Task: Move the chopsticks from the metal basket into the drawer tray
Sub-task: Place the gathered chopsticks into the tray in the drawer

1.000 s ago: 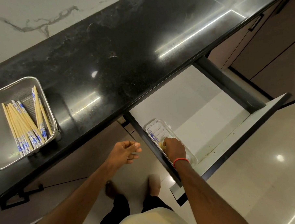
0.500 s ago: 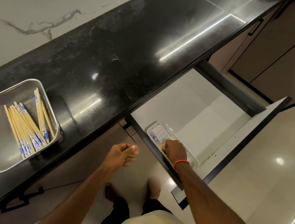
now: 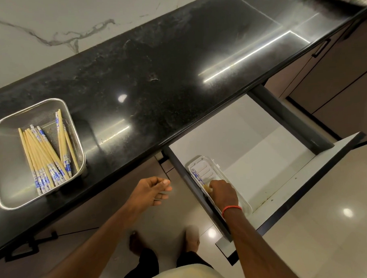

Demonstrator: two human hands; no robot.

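Observation:
A metal mesh basket [image 3: 1,134] stands on the black counter at the left, holding several wooden chopsticks [image 3: 43,153] with blue-and-white patterned ends. In the open drawer lies a white plastic tray [image 3: 216,171] against the drawer's left side. My right hand [image 3: 222,192] is down in the tray, fingers curled round chopsticks [image 3: 198,177] whose patterned ends stick out beyond it along the tray's left edge. My left hand [image 3: 151,190] hangs in the air below the counter edge, fingers loosely curled, holding nothing.
The black counter [image 3: 165,76] runs diagonally across the view with a marble wall behind it. The drawer [image 3: 263,148] is pulled out, its front panel at the lower right. My feet stand on the glossy floor below. Closed cabinet doors sit at the far right.
My right hand stays in the tray on the chopsticks and has barely shifted. My left hand holds its place in the air. The view drifted slightly.

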